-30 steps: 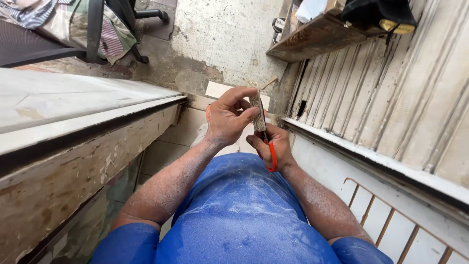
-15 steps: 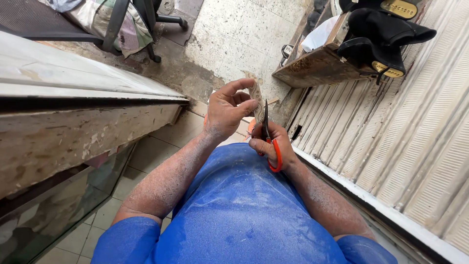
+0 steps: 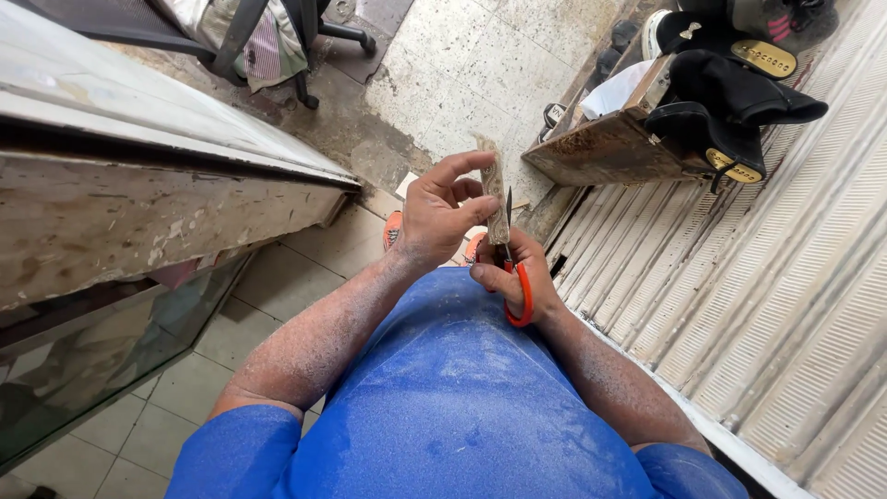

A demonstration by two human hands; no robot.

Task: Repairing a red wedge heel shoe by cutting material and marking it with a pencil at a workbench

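While left hand (image 3: 442, 214) pinches pale strip (image 3: 492, 189), right hand (image 3: 517, 273) grips orange-handled scissors (image 3: 517, 277)

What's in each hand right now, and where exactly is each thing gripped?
The left hand pinches a thin pale strip by its edges between thumb and fingers. The right hand holds scissors by their orange handle loops.
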